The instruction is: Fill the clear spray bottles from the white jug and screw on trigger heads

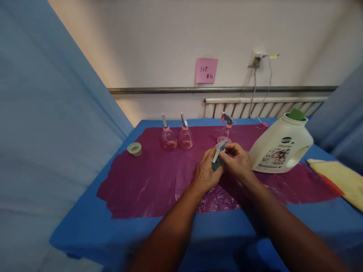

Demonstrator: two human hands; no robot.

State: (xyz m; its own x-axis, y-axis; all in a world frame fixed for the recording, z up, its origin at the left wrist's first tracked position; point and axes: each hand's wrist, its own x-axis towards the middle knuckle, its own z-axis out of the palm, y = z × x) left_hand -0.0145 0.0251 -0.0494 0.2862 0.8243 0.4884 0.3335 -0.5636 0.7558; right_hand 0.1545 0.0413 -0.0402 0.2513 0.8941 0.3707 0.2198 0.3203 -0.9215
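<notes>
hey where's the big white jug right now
In the head view, the white jug stands on the right part of the purple sheet, just right of the right hand, with the yellow cloth farther right.

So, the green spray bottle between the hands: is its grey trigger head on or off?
On: the trigger head sits atop the green bottle. Whether tightened, cannot tell: the right hand partly hides the join.

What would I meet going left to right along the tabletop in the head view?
By their middles: pale green cup, first pink-collared spray bottle, second pink-collared spray bottle, left hand, green spray bottle, right hand, white jug, yellow cloth. The third pink-collared bottle is left out: it overlaps the held one.
</notes>
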